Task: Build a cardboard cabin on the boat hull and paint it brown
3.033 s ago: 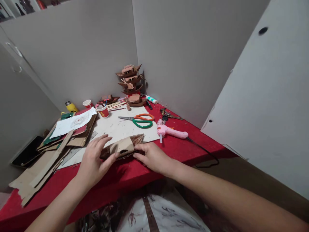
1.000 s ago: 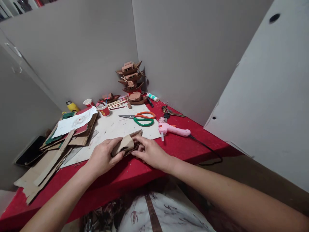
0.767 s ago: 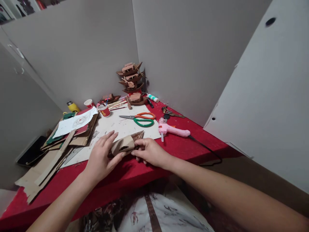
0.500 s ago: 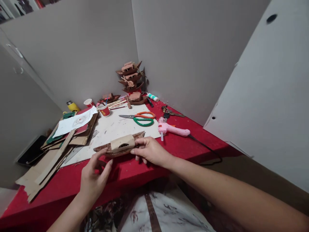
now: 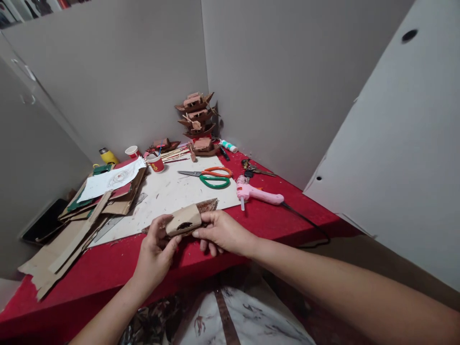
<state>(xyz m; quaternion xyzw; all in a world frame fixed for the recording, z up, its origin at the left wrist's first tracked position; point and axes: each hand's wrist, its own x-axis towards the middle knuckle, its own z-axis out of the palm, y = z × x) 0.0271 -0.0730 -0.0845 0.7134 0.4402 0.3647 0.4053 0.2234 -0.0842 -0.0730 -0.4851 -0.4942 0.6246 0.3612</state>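
A small brown model boat (image 5: 208, 205) with a curved tan cardboard cover (image 5: 184, 219) over its middle is held above the near edge of the white board. My left hand (image 5: 158, 244) grips the boat's left part, thumb at the lower edge and fingers behind the cover. My right hand (image 5: 224, 232) pinches its right part, thumb in front and index finger on top. A dark opening shows in the front of the cover. Beyond the boat lie scissors (image 5: 215, 177) with orange and green handles, and a pink glue gun (image 5: 260, 194) is to the right.
Cardboard pieces (image 5: 79, 239) and a sketch sheet (image 5: 111, 180) lie at the left. Red cups (image 5: 155, 164), thin sticks (image 5: 175, 154), a yellow bottle (image 5: 108, 156) and stacked model boats (image 5: 197, 115) stand farther back. Keys (image 5: 251, 167) and the glue gun's black cord are at the right.
My left hand has moved right and closed on the boat's left part. The boat now tilts slightly, its right end raised. My right hand still holds it.
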